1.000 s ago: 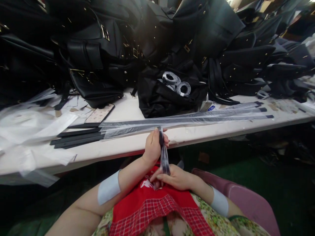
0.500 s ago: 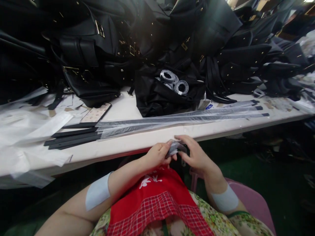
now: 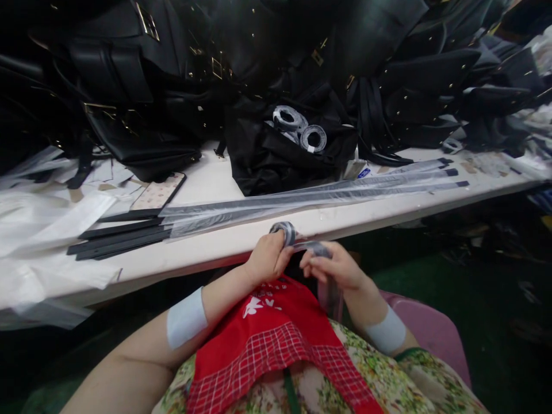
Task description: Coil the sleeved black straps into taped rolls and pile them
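In front of the table edge, my left hand [image 3: 268, 254] is closed around a small coil of black strap wrapped in clear plastic film [image 3: 285, 231]. The coil's round end shows above my fingers. A loose length of the same wrapped strap [image 3: 319, 249] runs from the coil to my right hand [image 3: 338, 265], whose fingers are closed on it. Part of the strap hangs below that hand, blurred. Just beyond my hands, several long black straps [image 3: 125, 236] lie side by side, mostly covered in clear film [image 3: 259, 207].
Finished-looking coils [image 3: 313, 138] rest on a black bag [image 3: 276, 167] behind the straps. Black bags with gold buckles [image 3: 147, 22] are piled along the back. White plastic sheets [image 3: 47, 224] lie on the left of the white table [image 3: 215, 247]. A pink stool [image 3: 426, 322] stands at right.
My hands have moved apart, stretching a length of strap between them. The coil has turned up into view in my left hand, and my right fingers have closed on the strap.
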Tool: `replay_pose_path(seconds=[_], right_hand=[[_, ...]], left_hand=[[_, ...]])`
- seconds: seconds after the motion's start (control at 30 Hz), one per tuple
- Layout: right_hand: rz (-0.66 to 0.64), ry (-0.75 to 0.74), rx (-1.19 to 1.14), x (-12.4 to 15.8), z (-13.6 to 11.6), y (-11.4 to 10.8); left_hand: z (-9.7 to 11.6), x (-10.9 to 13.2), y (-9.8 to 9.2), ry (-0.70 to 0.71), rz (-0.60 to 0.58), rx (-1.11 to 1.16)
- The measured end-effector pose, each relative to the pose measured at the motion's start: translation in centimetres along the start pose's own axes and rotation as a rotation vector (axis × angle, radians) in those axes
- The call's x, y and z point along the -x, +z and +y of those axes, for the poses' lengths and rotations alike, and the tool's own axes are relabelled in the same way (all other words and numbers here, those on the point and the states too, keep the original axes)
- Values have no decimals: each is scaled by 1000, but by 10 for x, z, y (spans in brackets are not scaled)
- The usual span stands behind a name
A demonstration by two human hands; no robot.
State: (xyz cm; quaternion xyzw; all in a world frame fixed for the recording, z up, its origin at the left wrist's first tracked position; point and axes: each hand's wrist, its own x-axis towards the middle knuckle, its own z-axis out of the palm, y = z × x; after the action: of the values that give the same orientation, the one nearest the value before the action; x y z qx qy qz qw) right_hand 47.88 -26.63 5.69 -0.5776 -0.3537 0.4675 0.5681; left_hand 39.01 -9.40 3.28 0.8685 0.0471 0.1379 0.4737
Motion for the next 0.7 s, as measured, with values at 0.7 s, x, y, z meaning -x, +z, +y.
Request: replay_pose_path(seconds=[0.7], right_hand=[[107,245,133,-26,39,-73]], left_hand=[[29,-50,-54,-698,52,1510]])
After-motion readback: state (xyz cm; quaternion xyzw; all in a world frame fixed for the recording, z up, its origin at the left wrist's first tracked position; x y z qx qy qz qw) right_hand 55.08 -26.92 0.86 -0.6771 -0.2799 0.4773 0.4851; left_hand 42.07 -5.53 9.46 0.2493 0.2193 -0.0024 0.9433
